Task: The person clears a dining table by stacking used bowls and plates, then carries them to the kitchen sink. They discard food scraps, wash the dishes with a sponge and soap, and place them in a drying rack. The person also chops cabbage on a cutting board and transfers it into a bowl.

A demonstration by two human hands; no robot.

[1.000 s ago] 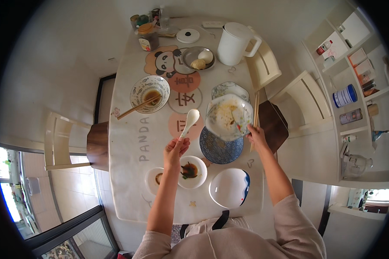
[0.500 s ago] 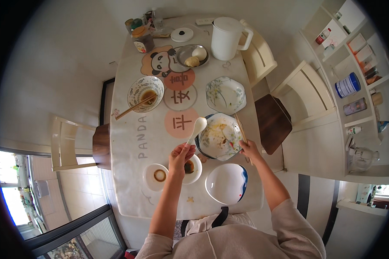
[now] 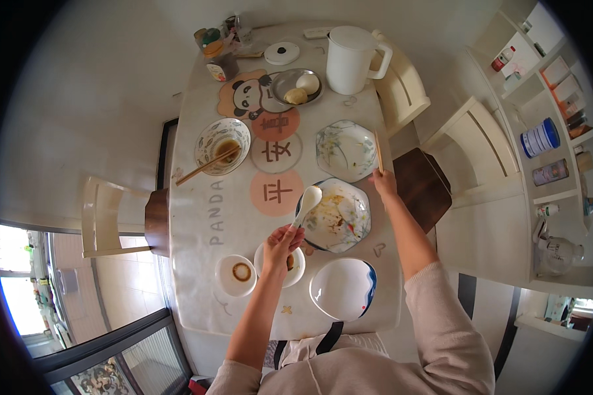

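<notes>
The left hand [image 3: 283, 242] is gripping a spoon [image 3: 308, 203] over the soiled plate [image 3: 360, 214]; well apart, the right hand [image 3: 384, 184] is clasping chopsticks [image 3: 379, 153] beside the far plate [image 3: 324, 146]. 2 bowls [image 3: 226, 283] are sitting near the left hand.

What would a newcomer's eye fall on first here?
Probably the white spoon in the left hand, seen against the food-stained plate near the middle of the table. Next, perhaps, the right hand holding chopsticks by the table's right edge, and the big white jug at the far right end.
</notes>
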